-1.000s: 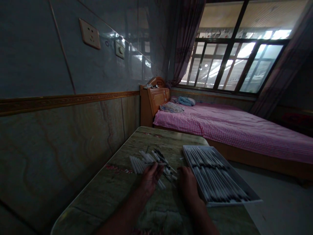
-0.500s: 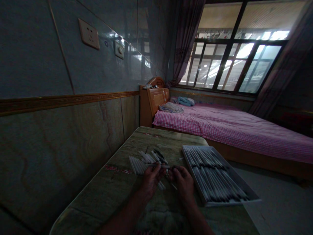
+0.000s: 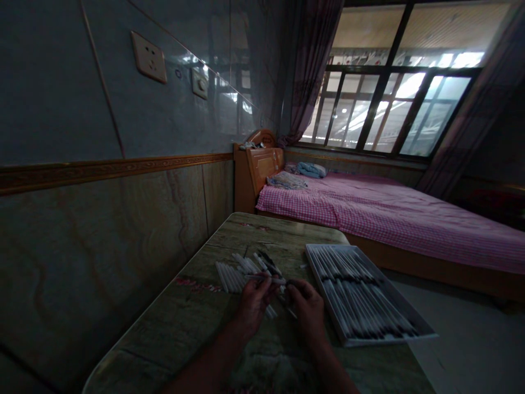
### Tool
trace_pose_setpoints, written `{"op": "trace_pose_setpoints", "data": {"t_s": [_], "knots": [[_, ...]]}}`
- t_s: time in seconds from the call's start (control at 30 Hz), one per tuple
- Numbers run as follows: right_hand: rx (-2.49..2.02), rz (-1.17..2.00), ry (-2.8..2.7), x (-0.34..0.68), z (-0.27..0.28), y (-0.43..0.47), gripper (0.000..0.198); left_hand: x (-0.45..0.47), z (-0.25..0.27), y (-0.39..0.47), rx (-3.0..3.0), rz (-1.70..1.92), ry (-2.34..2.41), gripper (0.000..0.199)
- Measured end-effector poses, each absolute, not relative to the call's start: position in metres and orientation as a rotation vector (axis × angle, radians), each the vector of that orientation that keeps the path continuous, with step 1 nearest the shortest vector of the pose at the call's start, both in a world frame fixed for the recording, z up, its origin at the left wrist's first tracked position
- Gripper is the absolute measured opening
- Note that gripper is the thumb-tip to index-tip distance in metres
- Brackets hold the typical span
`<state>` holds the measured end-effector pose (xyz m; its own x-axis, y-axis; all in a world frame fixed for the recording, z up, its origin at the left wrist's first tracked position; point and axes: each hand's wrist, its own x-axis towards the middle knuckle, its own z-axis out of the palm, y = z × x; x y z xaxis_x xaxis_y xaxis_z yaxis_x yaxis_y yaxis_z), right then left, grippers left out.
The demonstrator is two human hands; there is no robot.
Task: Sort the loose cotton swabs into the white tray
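Over the table, my left hand [image 3: 255, 298] pinches a whitish pen barrel [image 3: 276, 280] that points right. My right hand [image 3: 304, 301] is closed close to the barrel's right end, its fingertips on a small dark piece, perhaps a pen cap, too dim to make out. Several loose translucent pen barrels [image 3: 229, 278] lie side by side just beyond my left hand. Black slender parts [image 3: 268, 262] rest behind the hands. More thin white pieces lie under my fingers, partly hidden. To the right, a shallow white box [image 3: 345, 343] holds two rows of white pens with black ends [image 3: 369, 306].
The table [image 3: 164, 339] has a stone-like top and rounded corners, with a tiled wall [image 3: 164, 219] along its left. Beyond it stands a bed [image 3: 369, 208] with a pink checked cover and wooden headboard [image 3: 262, 164]. A window [image 3: 381, 109] is behind the bed.
My right hand has drawn slightly right, away from the barrel's end, showing more of it. The left hand stays almost where it was, still on the barrel.
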<state>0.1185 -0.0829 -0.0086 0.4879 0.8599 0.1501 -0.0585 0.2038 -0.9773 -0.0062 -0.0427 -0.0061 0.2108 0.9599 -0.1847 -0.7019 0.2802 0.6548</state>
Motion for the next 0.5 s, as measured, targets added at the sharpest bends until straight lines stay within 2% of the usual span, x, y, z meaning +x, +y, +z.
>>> {"op": "trace_pose_setpoints", "data": {"t_s": [0.5], "knots": [[-1.460,0.428,-1.296,0.1256,-0.0078,-0.0917,0.023,-0.0083,-0.0073,-0.0464,0.609,1.253,0.684,0.043]]}}
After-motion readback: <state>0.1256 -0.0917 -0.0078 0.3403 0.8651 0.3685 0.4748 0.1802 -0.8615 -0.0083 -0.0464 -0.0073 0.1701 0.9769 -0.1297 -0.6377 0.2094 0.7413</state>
